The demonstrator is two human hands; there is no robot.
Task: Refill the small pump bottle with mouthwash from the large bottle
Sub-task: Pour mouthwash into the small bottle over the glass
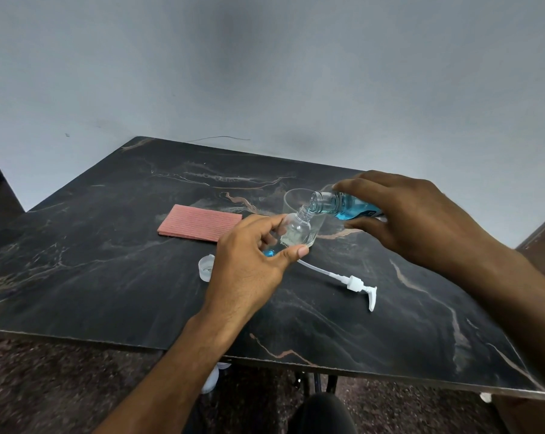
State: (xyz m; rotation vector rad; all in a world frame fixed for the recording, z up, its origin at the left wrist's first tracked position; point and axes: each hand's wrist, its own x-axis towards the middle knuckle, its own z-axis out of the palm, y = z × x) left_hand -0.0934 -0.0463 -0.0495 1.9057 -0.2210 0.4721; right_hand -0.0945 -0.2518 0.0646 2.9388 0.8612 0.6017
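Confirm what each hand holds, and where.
Left hand holds small bottle by its lower body; right hand holds tilted mouthwash bottle by its body.

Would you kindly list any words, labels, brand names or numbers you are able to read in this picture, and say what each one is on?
No text can be read.
Large bottle, in the right hand: a dark label patch shows, too small and blurred to read.
Small bottle, in the left hand: no label visible.

Dark marble table [108, 277] bears pink cloth [200, 226], white cap [206, 268], pump head [355, 285].
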